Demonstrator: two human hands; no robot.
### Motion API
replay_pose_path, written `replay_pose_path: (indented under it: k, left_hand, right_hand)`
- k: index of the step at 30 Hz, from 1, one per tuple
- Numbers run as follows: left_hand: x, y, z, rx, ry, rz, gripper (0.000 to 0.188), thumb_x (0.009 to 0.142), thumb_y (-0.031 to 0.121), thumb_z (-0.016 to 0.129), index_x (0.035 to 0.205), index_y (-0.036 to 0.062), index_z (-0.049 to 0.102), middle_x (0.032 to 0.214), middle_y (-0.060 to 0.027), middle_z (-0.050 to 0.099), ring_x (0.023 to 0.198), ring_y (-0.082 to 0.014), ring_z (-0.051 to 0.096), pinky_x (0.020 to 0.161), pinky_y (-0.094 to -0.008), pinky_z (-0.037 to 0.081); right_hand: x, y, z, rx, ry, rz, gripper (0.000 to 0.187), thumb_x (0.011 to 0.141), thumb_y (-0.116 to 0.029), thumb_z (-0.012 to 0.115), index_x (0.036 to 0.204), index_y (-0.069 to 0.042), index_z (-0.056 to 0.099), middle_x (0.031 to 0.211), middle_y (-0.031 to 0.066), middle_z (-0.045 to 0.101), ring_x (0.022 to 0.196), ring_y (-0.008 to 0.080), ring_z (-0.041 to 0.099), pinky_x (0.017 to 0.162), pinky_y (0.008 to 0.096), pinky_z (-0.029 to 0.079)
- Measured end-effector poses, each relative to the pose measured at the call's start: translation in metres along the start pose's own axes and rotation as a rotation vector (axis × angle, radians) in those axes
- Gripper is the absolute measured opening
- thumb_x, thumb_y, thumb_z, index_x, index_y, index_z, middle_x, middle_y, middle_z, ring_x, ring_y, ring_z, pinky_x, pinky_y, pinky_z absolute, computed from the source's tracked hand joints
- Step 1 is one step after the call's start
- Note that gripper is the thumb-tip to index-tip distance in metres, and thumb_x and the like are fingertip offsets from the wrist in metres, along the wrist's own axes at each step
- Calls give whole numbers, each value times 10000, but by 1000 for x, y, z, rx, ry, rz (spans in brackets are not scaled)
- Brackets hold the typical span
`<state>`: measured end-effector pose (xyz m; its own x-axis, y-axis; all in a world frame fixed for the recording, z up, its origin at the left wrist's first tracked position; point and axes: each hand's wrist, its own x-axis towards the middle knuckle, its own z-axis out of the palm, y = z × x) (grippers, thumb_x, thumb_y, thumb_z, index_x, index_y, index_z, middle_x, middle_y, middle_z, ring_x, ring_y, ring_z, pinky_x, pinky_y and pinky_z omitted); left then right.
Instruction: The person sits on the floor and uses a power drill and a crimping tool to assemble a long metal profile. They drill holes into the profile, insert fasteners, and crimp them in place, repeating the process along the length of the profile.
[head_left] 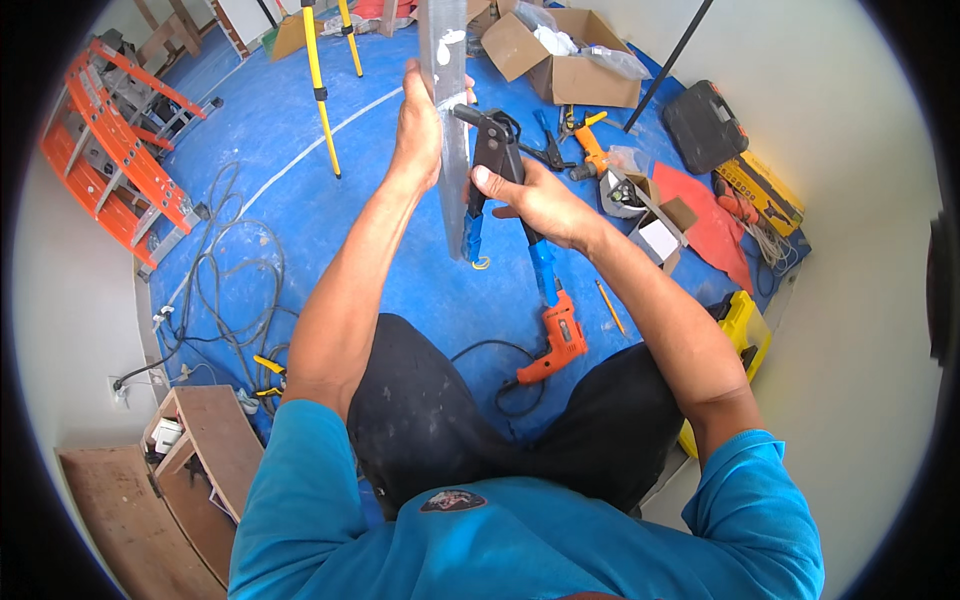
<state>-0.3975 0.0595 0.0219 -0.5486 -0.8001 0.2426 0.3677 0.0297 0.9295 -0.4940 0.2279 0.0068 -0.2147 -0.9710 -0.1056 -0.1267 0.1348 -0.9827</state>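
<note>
A long grey metal stud (453,205) with white smears stands nearly upright in front of me. My left hand (417,132) is closed around its left side, with fingertips showing past the far edge. In my right hand (548,205) is a hand riveter with a black head (492,140) and blue handles. Its nose end lies against the stud, level with my left hand. My right thumb presses on the tool's body and the other fingers are partly hidden behind it. Below, an orange corded drill (558,340) lies on the blue floor covering (330,240).
An orange ladder (115,150) lies at far left beside tangled cables (215,270). Yellow tripod legs (320,95) stand ahead. Right are an open cardboard box (585,75), a black case (705,125), a yellow-orange drill (590,150) and a pencil (610,307). A wooden box (215,430) sits lower left.
</note>
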Motion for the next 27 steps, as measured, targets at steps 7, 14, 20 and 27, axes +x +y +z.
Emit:
replay_pose_path:
  k: [7, 14, 20, 27]
  left_hand:
    - [-3, 2, 14, 14, 25, 57, 777, 1153, 674, 174, 1219, 78, 669, 1057, -62, 711, 937, -158, 670, 805, -357, 566]
    - [-3, -5, 22, -81, 50, 41, 763, 1150, 658, 181, 1174, 75, 672, 986, -54, 685, 893, -160, 665, 791, -348, 565]
    - [4, -9, 1, -93, 73, -39, 779, 1154, 683, 199, 1183, 63, 669, 966, -73, 673, 826, -181, 658, 760, -369, 576]
    - [5, -21, -12, -4, 81, -161, 842, 1145, 727, 181, 1236, 51, 676, 977, -104, 670, 826, -220, 684, 761, -392, 602]
  right_hand:
    - [1, 3, 12, 161, 121, -119, 349, 969, -314, 835, 1056, -2, 705, 870, 80, 722, 774, 164, 696, 695, 349, 553]
    - [12, 8, 26, 252, 247, -192, 245, 953, -215, 723, 822, -16, 667, 662, 83, 656, 543, 195, 637, 528, 364, 510]
    - [24, -3, 14, 257, 123, -52, 282, 960, -300, 754, 967, -28, 679, 803, 108, 703, 618, 209, 687, 593, 375, 547]
    - [10, -4, -25, 186, -155, 102, 502, 1017, -390, 726, 1306, 15, 662, 1180, 182, 747, 1116, 285, 746, 955, 445, 596]
